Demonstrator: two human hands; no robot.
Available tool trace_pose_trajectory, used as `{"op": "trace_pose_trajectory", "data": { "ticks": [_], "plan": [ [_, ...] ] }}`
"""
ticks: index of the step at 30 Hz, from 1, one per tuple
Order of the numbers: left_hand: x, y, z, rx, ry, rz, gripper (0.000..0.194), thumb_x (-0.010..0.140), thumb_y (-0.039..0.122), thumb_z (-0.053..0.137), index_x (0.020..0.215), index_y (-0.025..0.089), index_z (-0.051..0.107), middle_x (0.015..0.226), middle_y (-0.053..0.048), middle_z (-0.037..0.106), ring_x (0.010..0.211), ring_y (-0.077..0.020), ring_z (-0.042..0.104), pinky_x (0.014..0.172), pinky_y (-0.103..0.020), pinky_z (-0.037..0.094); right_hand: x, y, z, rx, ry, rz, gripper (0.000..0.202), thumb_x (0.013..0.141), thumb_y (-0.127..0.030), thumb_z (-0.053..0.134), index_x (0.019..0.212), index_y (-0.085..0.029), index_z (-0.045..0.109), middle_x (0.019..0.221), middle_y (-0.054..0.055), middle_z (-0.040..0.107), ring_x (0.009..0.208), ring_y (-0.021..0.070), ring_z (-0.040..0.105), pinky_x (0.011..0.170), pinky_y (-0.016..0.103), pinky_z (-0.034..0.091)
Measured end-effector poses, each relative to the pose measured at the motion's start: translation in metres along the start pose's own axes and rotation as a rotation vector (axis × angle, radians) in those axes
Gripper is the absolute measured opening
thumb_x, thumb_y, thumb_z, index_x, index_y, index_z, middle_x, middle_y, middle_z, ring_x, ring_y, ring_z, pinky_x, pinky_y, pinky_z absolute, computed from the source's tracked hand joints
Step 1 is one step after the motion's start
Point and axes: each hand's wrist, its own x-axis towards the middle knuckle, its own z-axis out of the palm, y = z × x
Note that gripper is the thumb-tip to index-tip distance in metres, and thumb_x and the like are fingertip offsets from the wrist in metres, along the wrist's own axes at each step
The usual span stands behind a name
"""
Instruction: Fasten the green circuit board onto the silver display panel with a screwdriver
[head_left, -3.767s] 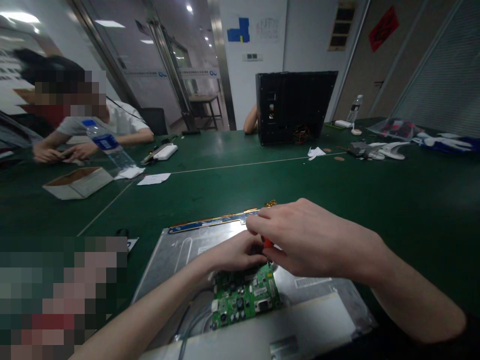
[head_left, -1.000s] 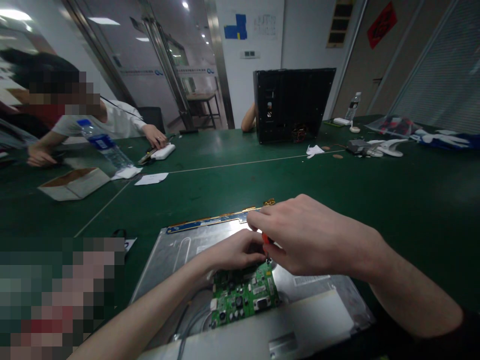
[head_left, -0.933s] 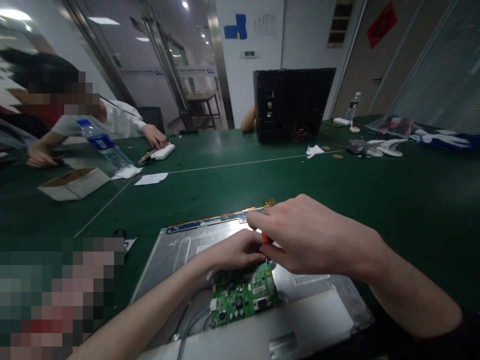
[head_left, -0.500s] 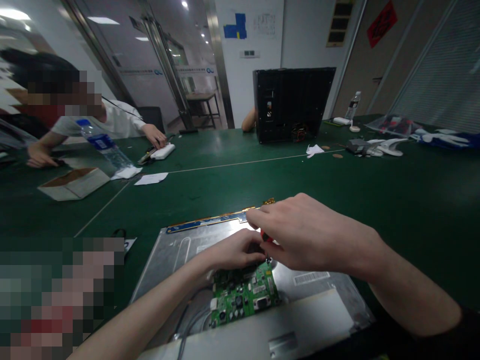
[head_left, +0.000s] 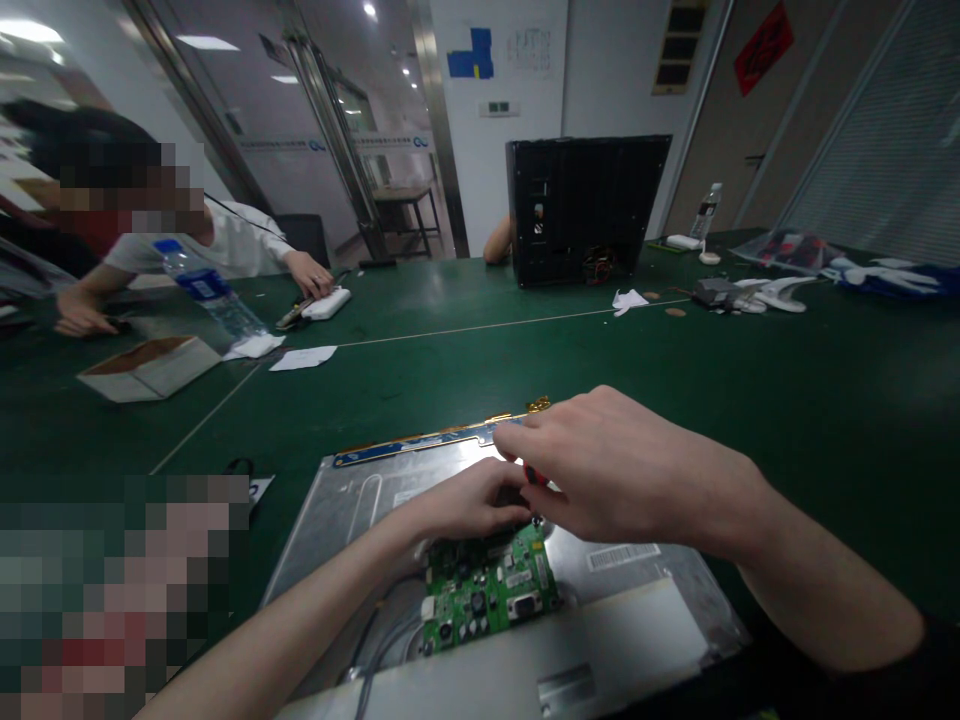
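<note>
PCB (head_left: 491,595) partly under L hand (head_left: 476,500) | grip unclear | R hand (head_left: 600,465) holding red tool (head_left: 533,474)

two bottles (head_left: 206,287), one green board (head_left: 491,603)

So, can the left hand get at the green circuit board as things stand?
Probably yes: the left hand is at the far edge of the green circuit board, whose near half lies mostly uncovered.

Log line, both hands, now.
left hand: over far edge of green board | right hand: holding red tool | green board: on metal panel
</note>
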Motion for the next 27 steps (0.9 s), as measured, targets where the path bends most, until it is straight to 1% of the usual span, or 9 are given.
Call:
{"op": "trace_pose_trajectory", "data": {
  "ticks": [3, 8, 11, 13, 16, 20, 22, 25, 27],
  "plan": [
    [-0.0013, -0.0012, 0.001, 0.003, 0.001, 0.005, 0.013, 0.078, 0.021, 0.058, 0.088, 0.016, 0.066, 0.082, -0.001, 0.068, 0.079, -0.0206, 0.06, 0.071, -0.025, 0.047, -0.0012, -0.0005, -0.0004, 0.013, 0.008, -0.012, 0.01, 0.084, -0.023, 0.057, 0.093, -0.018, 0.057, 0.076, 0.002, 0.067, 0.06, 0.0152, 0.057, 0.048, 0.027, 0.021],
    [-0.0014, -0.0006, 0.0014, 0.014, 0.005, -0.015, 0.011, 0.077, 0.018, 0.059, 0.086, 0.017, 0.066, 0.082, -0.001, 0.067, 0.078, -0.0199, 0.06, 0.071, -0.026, 0.047, -0.0015, 0.0024, 0.0029, -0.054, 0.057, 0.017, 0.014, 0.088, -0.033, 0.059, 0.083, -0.02, 0.06, 0.067, 0.001, 0.065, 0.056, 0.0146, 0.056, 0.048, 0.028, 0.017],
    [-0.0013, 0.0003, 0.0014, -0.01, -0.007, -0.006, 0.01, 0.079, 0.019, 0.059, 0.085, 0.017, 0.067, 0.082, -0.001, 0.069, 0.077, -0.0199, 0.06, 0.072, -0.026, 0.049, -0.0008, 0.0027, 0.0031, -0.054, 0.062, 0.007, 0.012, 0.089, -0.029, 0.056, 0.084, -0.019, 0.06, 0.067, 0.001, 0.064, 0.055, 0.0142, 0.055, 0.047, 0.029, 0.017],
    [-0.0019, 0.0001, 0.0017, -0.023, 0.002, -0.002, 0.013, 0.08, 0.02, 0.06, 0.09, 0.017, 0.067, 0.084, -0.002, 0.069, 0.079, -0.0206, 0.061, 0.073, -0.027, 0.049, -0.0008, 0.0019, 0.0023, -0.026, 0.046, -0.003, 0.007, 0.087, -0.025, 0.055, 0.088, -0.019, 0.058, 0.07, 0.001, 0.065, 0.056, 0.0144, 0.055, 0.047, 0.028, 0.018],
    [-0.0031, -0.0014, 0.0023, -0.012, 0.023, -0.008, 0.015, 0.08, 0.022, 0.061, 0.092, 0.017, 0.067, 0.085, -0.003, 0.069, 0.081, -0.0216, 0.061, 0.074, -0.027, 0.049, -0.0014, 0.0008, 0.0015, 0.006, 0.023, -0.017, 0.009, 0.083, -0.02, 0.056, 0.092, -0.018, 0.056, 0.075, 0.001, 0.066, 0.058, 0.0148, 0.056, 0.047, 0.028, 0.02],
    [-0.0031, -0.0033, 0.002, 0.015, -0.003, -0.032, 0.014, 0.079, 0.023, 0.061, 0.09, 0.016, 0.066, 0.085, -0.003, 0.068, 0.08, -0.0222, 0.061, 0.074, -0.028, 0.048, -0.0017, 0.0016, 0.0023, 0.003, 0.041, -0.007, 0.009, 0.087, -0.026, 0.056, 0.093, -0.019, 0.058, 0.073, 0.001, 0.066, 0.059, 0.0153, 0.057, 0.047, 0.028, 0.02],
    [-0.0023, -0.0027, 0.0013, 0.009, -0.022, -0.029, 0.012, 0.08, 0.023, 0.06, 0.087, 0.016, 0.066, 0.084, -0.003, 0.068, 0.08, -0.0222, 0.061, 0.074, -0.028, 0.048, -0.001, 0.0024, 0.0025, -0.009, 0.049, 0.014, 0.011, 0.088, -0.03, 0.057, 0.089, -0.02, 0.06, 0.071, 0.001, 0.065, 0.058, 0.0151, 0.057, 0.048, 0.028, 0.019],
    [-0.0013, -0.0006, 0.0003, -0.012, -0.04, -0.007, 0.009, 0.081, 0.02, 0.057, 0.082, 0.016, 0.066, 0.082, -0.002, 0.068, 0.079, -0.0211, 0.061, 0.074, -0.028, 0.048, 0.0004, 0.0026, 0.0014, -0.029, 0.036, 0.031, 0.013, 0.09, -0.03, 0.057, 0.084, -0.02, 0.061, 0.068, 0.001, 0.065, 0.057, 0.0148, 0.057, 0.048, 0.028, 0.019],
    [-0.0009, 0.0002, 0.0, -0.019, -0.029, 0.011, 0.008, 0.08, 0.018, 0.057, 0.082, 0.016, 0.065, 0.083, -0.002, 0.068, 0.078, -0.0208, 0.061, 0.073, -0.027, 0.048, 0.0007, 0.0021, 0.0003, -0.023, 0.024, 0.02, 0.011, 0.09, -0.028, 0.055, 0.087, -0.019, 0.061, 0.07, 0.001, 0.065, 0.058, 0.0152, 0.057, 0.048, 0.029, 0.02]
  ]
}}
